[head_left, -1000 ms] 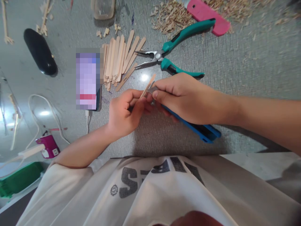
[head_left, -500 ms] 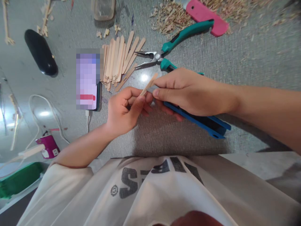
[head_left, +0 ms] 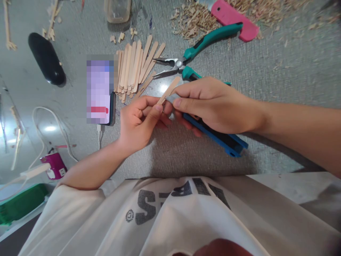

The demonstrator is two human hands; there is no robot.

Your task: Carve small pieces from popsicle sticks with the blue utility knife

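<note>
Between the thumb and fingers of my left hand (head_left: 142, 119) is a flat wooden craft stick (head_left: 170, 89), tilted up to the right. My right hand (head_left: 210, 103) is closed on a blue-handled utility knife (head_left: 226, 142). Its grey blade sticks out past my right thumb and meets the edge of the stick close to my left fingertips. The blue handle slants down to the right under my palm, partly hidden by the hand. Beyond my left hand lies a fanned pile of craft sticks (head_left: 130, 67), and open needle-nose pliers (head_left: 179, 64) with teal handles touch its right side.
Wood shavings (head_left: 197, 21) and a pink-handled tool (head_left: 234, 19) lie at the back right. To the left are a phone (head_left: 98, 90) on a cable, a black case (head_left: 46, 58) and a purple adapter (head_left: 54, 166). A clear plastic container (head_left: 118, 10) stands at the back.
The craft stick has turned so its flat face shows more. My left hand has shifted slightly left, and the knife's handle end has swung left and in toward my right hand.
</note>
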